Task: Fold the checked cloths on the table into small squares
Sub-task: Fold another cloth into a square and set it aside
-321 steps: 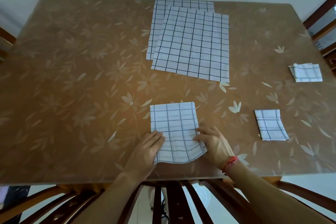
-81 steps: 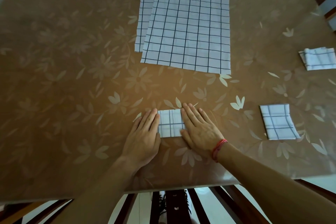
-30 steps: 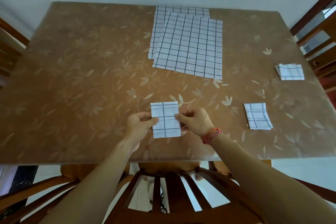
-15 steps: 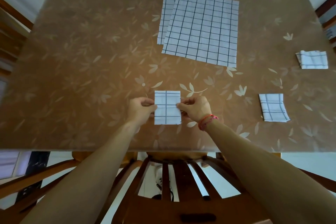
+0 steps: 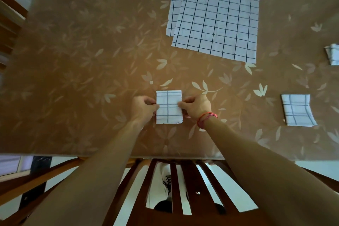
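While both hands pinch it by its side edges, the small folded cloth (image 5: pixel 169 107) sits at the near middle of the table (image 5: pixel 73 60), a little in from the front edge; whether it rests on the surface or is held just clear of it cannot be told. The left hand (image 5: pixel 144 108) has its fingers curled, thumb and fingertips closed on the cloth's left edge. The right hand (image 5: pixel 196 107), with a red bracelet (image 5: pixel 206 118) at the wrist, grips the right edge the same way. The piece is taller than wide, so it probably needs one more fold or a squaring up.

The fabric looks thin, light and limp. Several layers thick here, it should take a crease, but the layers may slide or spring open if released carelessly. Holding at edges or corners where all layers meet, then pressing flat, seems safest.

One folded square (image 5: pixel 297 110) lies well to the right, its near edge curling up, and a second folded square (image 5: pixel 333 57) shows at the frame's right edge. Two unfolded cloths (image 5: pixel 218 16) lie overlapping at the far side; each is best taken by two corners of one edge
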Tool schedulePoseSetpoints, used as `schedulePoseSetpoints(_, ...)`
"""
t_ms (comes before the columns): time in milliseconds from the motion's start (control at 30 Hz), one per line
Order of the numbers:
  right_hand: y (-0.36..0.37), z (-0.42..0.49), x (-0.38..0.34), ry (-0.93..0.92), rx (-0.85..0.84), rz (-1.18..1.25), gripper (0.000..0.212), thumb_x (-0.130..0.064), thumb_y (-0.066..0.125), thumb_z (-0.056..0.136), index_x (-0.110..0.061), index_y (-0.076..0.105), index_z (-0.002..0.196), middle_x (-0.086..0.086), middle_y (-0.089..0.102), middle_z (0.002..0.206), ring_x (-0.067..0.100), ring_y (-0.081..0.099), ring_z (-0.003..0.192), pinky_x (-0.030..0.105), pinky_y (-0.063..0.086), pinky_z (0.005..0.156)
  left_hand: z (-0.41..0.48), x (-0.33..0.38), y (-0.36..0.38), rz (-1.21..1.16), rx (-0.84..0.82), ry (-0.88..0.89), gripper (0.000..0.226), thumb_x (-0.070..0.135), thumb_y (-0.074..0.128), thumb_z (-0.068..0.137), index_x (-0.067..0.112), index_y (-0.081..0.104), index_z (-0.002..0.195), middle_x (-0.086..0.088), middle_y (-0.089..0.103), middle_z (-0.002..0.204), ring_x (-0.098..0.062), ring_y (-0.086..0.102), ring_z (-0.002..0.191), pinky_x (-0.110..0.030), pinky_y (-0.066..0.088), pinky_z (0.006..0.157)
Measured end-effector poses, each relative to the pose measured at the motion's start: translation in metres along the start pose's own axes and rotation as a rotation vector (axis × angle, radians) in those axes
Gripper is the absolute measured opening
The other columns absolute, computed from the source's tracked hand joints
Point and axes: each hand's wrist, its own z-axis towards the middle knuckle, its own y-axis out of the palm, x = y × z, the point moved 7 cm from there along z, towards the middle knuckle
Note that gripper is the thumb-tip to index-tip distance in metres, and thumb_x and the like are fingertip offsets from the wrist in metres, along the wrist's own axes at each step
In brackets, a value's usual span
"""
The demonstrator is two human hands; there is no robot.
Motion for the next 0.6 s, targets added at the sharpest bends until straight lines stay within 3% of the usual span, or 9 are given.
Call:
schedulePoseSetpoints(300, 0.003, 0.008, -0.001, 0.006, 0.044, -0.046, 0.018, -0.022, 0.074, 0.081, -0.022, 0.07, 0.063, 0.002, 0.071, 0.061, 0.017, 0.07, 0.06, 0.036, 0.062, 0.066, 0.007, 0.006, 0.0, 0.129, 0.037, 0.099, 0.011, 0.011, 0.074, 0.079, 0.011, 0.074, 0.09, -0.003, 0.071, 0.083, -0.021, 0.068, 0.075, -0.042, 0.059, 0.073)
schedulePoseSetpoints(367, 0.003, 0.009, -0.002, -0.011, 0.051, -0.069, 0.017, -0.023, 0.073, 0.081, -0.021, 0.071, 0.065, 0.002, 0.071, 0.062, 0.017, 0.07, 0.06, 0.035, 0.061, 0.067, 0.007, 0.009, 0.0, 0.178, 0.052, 0.143, 0.012, 0.013, 0.073, 0.079, 0.011, 0.074, 0.091, -0.002, 0.072, 0.086, -0.016, 0.065, 0.076, -0.034, 0.057, 0.07)
schedulePoseSetpoints(467, 0.003, 0.009, -0.003, -0.037, 0.061, -0.097, 0.015, -0.024, 0.072, 0.082, -0.019, 0.074, 0.069, -0.001, 0.071, 0.062, 0.014, 0.068, 0.061, 0.032, 0.061, 0.07, 0.004, 0.014, 0.0, 0.253, 0.077, 0.205, 0.012, 0.016, 0.072, 0.081, 0.013, 0.074, 0.093, 0.005, 0.068, 0.082, -0.006, 0.057, 0.073, -0.014, 0.04, 0.059)
schedulePoseSetpoints(533, 0.003, 0.009, -0.003, -0.051, 0.066, -0.093, 0.012, -0.025, 0.072, 0.083, -0.017, 0.076, 0.075, -0.001, 0.072, 0.065, 0.014, 0.068, 0.062, 0.033, 0.061, 0.071, 0.001, 0.016, -0.001, 0.292, 0.096, 0.267, 0.01, 0.016, 0.07, 0.083, 0.015, 0.071, 0.092, 0.005, 0.066, 0.084, -0.006, 0.056, 0.074, -0.012, 0.037, 0.059)
schedulePoseSetpoints(600, 0.004, 0.009, -0.002, -0.062, 0.071, -0.086, 0.01, -0.025, 0.073, 0.083, -0.015, 0.075, 0.08, 0.0, 0.072, 0.069, 0.015, 0.07, 0.065, 0.035, 0.061, 0.071, -0.004, 0.021, -0.002, 0.341, 0.118, 0.4, 0.007, 0.015, 0.065, 0.086, 0.015, 0.067, 0.092, 0.002, 0.064, 0.091, -0.011, 0.056, 0.082, -0.019, 0.045, 0.067)
